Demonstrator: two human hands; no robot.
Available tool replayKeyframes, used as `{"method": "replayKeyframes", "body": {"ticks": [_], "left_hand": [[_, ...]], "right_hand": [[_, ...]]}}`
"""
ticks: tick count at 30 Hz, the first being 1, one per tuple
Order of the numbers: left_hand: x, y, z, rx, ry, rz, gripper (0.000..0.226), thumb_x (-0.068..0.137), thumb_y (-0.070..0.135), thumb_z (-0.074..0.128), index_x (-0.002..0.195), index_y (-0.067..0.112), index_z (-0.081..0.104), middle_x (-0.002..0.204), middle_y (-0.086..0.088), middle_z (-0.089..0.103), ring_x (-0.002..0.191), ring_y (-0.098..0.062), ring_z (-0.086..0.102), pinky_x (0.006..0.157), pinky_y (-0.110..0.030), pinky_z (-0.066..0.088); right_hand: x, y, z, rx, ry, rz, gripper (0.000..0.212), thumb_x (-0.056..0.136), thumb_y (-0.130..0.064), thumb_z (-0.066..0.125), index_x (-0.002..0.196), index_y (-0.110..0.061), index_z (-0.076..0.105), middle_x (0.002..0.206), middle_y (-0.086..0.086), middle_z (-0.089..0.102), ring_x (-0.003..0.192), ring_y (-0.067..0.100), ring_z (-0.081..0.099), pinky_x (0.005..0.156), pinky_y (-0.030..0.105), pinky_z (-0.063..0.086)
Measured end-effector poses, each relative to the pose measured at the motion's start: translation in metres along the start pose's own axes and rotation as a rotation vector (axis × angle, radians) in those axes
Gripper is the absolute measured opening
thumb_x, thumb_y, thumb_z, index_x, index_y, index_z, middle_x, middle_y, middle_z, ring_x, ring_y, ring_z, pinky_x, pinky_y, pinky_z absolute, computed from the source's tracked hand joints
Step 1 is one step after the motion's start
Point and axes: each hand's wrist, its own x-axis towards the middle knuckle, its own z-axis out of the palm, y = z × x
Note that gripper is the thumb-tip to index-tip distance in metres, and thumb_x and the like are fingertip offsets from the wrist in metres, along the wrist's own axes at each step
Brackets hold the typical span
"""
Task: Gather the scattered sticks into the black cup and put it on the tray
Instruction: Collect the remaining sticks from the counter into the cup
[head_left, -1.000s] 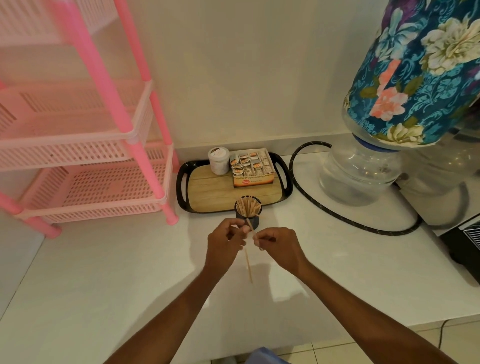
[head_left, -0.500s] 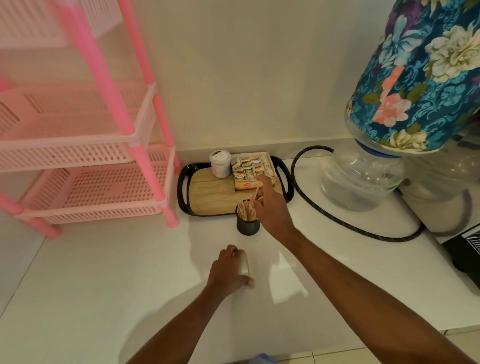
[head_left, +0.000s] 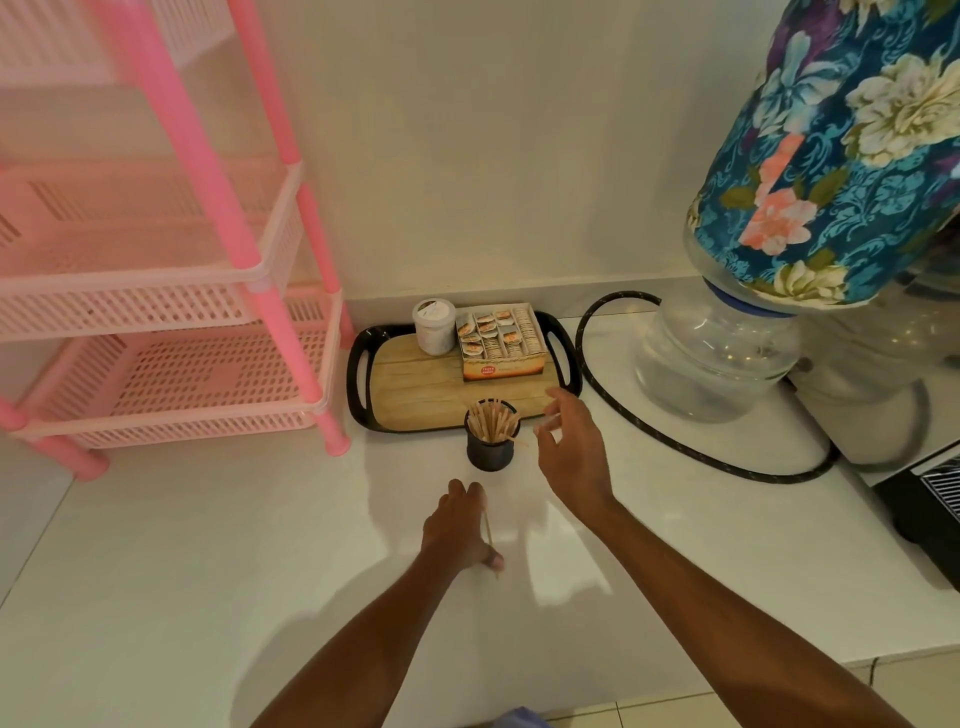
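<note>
Sticks (head_left: 492, 423) stand bundled in the black cup (head_left: 490, 454), which sits on the tabletop (head_left: 208, 545) with the tray (head_left: 358, 374) just behind it. Nearer the person than the cup, the left hand (head_left: 457, 527) pinches one loose stick (head_left: 488, 535), while the right hand (head_left: 571, 452) hovers loosely spread and empty just right of the cup. Thin, light and stiff, a stick suits a fingertip pinch; the cup, probably top-heavy, wants gripping round its wall, upright.

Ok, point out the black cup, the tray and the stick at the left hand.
black cup (head_left: 489, 453), head view, on its outer wall.
tray (head_left: 415, 385), head view, on its bare wooden floor.
stick (head_left: 487, 530), head view, on its middle.
</note>
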Motion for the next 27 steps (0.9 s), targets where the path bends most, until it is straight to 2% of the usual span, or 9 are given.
{"method": "replayKeyframes", "body": {"ticks": [3,5,7,9,12,15,18,22,27], "left_hand": [[0.004,0.002,-0.004,-0.01,-0.013,-0.008,0.093,0.055,0.055,0.099,0.125,0.021,0.049,0.125,-0.003,0.05,0.114,-0.021,0.057,0.093,-0.038,0.057],[0.006,0.002,-0.005,-0.007,-0.014,-0.007,0.092,0.056,0.056,0.099,0.124,0.021,0.05,0.125,-0.003,0.05,0.112,-0.021,0.058,0.093,-0.038,0.057],[0.005,0.002,-0.005,-0.009,-0.013,-0.011,0.091,0.056,0.055,0.099,0.124,0.019,0.05,0.125,-0.004,0.05,0.112,-0.022,0.057,0.093,-0.039,0.057],[0.004,0.002,-0.005,-0.016,-0.013,-0.012,0.091,0.056,0.053,0.099,0.124,0.018,0.051,0.126,-0.005,0.049,0.115,-0.024,0.057,0.094,-0.041,0.056],[0.003,0.001,-0.006,-0.039,-0.011,0.007,0.09,0.056,0.052,0.099,0.123,0.015,0.052,0.126,-0.007,0.049,0.115,-0.025,0.057,0.094,-0.041,0.056],[0.002,0.0,-0.007,-0.054,0.001,0.011,0.083,0.059,0.048,0.099,0.121,0.016,0.055,0.125,-0.007,0.05,0.112,-0.025,0.057,0.091,-0.039,0.056],[0.002,-0.002,-0.007,-0.074,0.002,0.017,0.074,0.064,0.045,0.098,0.119,0.016,0.057,0.122,-0.006,0.051,0.109,-0.025,0.06,0.091,-0.038,0.056],[0.004,-0.006,-0.008,-0.186,0.037,0.041,0.044,0.081,0.032,0.087,0.113,0.015,0.062,0.119,-0.006,0.054,0.102,-0.024,0.063,0.087,-0.035,0.054],[0.007,-0.005,-0.01,-0.421,0.023,0.016,0.015,0.094,0.012,0.073,0.107,0.006,0.069,0.109,-0.009,0.073,0.097,-0.025,0.067,0.087,-0.032,0.055]], "right_hand": [[-0.023,0.015,0.0,0.022,0.084,0.058,0.042,0.097,-0.013,0.069,0.135,-0.024,0.054,0.108,-0.01,0.061,0.089,0.004,0.061,0.08,0.025,0.055],[-0.039,0.026,0.004,-0.008,0.052,0.126,0.031,0.095,-0.01,0.07,0.121,-0.023,0.06,0.096,-0.007,0.061,0.085,0.005,0.062,0.08,0.032,0.059],[-0.056,0.039,0.011,-0.033,-0.143,0.21,0.022,0.092,-0.01,0.076,0.107,-0.02,0.064,0.088,-0.002,0.064,0.08,0.011,0.065,0.082,0.038,0.06],[-0.074,0.046,0.018,-0.073,-0.437,0.231,0.025,0.082,-0.017,0.088,0.095,-0.018,0.067,0.079,-0.002,0.066,0.07,0.01,0.062,0.077,0.038,0.06],[-0.098,0.048,0.035,-0.244,-0.67,0.185,0.036,0.071,-0.036,0.093,0.091,-0.023,0.066,0.088,-0.005,0.069,0.079,0.014,0.064,0.073,0.031,0.054],[-0.104,0.044,0.047,-0.323,-0.629,0.21,0.027,0.076,-0.033,0.085,0.09,-0.027,0.063,0.096,-0.005,0.073,0.09,0.021,0.069,0.082,0.034,0.058],[-0.103,0.04,0.051,-0.396,-0.626,0.197,0.034,0.076,-0.037,0.085,0.098,-0.029,0.061,0.099,-0.008,0.072,0.091,0.019,0.068,0.079,0.032,0.054],[-0.103,0.037,0.052,-0.442,-0.624,0.186,0.046,0.075,-0.046,0.088,0.107,-0.033,0.057,0.104,-0.009,0.07,0.092,0.018,0.067,0.074,0.028,0.047],[-0.105,0.034,0.053,-0.447,-0.621,0.2,0.049,0.076,-0.046,0.088,0.11,-0.036,0.055,0.105,-0.009,0.07,0.09,0.016,0.066,0.073,0.027,0.046]]}}
